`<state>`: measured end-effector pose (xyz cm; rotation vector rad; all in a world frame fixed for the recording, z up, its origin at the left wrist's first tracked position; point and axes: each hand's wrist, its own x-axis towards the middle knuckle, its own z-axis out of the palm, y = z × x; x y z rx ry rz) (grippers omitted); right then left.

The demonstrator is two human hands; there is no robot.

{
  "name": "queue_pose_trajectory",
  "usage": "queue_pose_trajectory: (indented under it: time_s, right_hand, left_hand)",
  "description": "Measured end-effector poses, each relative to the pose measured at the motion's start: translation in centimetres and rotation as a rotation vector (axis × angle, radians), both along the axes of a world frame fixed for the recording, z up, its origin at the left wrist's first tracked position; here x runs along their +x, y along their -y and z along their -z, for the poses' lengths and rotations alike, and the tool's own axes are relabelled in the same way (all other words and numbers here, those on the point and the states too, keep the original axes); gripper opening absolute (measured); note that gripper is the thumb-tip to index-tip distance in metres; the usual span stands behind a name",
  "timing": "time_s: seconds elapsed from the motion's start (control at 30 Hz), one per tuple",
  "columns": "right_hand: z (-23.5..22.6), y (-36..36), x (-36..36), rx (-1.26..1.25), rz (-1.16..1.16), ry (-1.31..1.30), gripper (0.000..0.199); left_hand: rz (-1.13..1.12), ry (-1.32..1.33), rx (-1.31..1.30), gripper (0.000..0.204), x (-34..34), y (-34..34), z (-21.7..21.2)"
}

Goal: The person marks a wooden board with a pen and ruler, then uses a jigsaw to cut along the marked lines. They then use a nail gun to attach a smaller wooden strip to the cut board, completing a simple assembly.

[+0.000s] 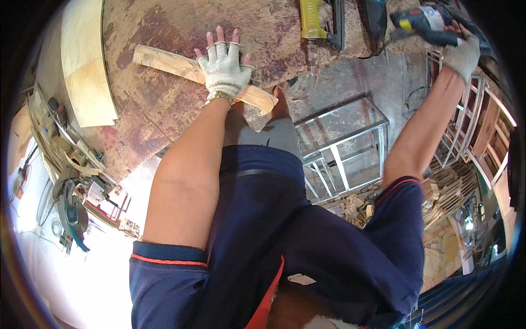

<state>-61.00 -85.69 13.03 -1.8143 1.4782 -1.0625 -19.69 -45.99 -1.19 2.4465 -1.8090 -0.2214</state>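
My left hand [223,64], in a white fingerless glove, lies flat with fingers spread on a pale wooden strip [164,61] that rests diagonally on the worn reddish-brown workbench [164,115]. My right hand [461,54], gloved too, is stretched out to the upper right and grips the handle of a dark blue power tool [424,23] at the bench's far corner. My dark blue shirt fills the lower middle of the view.
A yellow nail gun [316,22] lies on the bench's far edge. Curved plywood pieces [85,66] lie at the bench's left. A metal frame [345,145] stands on the floor at my right, wooden frames [482,131] and stacked slats [446,189] beyond. A mitre saw [71,211] sits lower left.
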Motion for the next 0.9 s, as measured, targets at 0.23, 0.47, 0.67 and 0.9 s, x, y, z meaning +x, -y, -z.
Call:
queue_pose_trajectory:
  time_s: [0.23,0.47,0.67,0.9]
  right_hand:
    - [-13.5,-29.1,7.5,0.171,0.040,0.329,0.048]
    - [-12.2,-46.3,15.8,0.761,0.258,0.216,0.038]
    - [-8.8,-50.6,19.1,0.714,0.150,-0.203,0.022]
    - [-8.3,-52.3,19.8,0.761,0.270,-0.238,0.031]
  left_hand:
    - [0.016,-0.025,-0.013,0.078,0.0,0.2,-0.3]
    - [0.043,-0.074,0.003,0.092,0.4,-0.1,-1.0]
    - [0.072,-0.050,0.019,0.084,0.6,-0.3,-0.6]
    - [0.057,-0.036,-0.008,0.079,0.5,-0.1,-0.2]
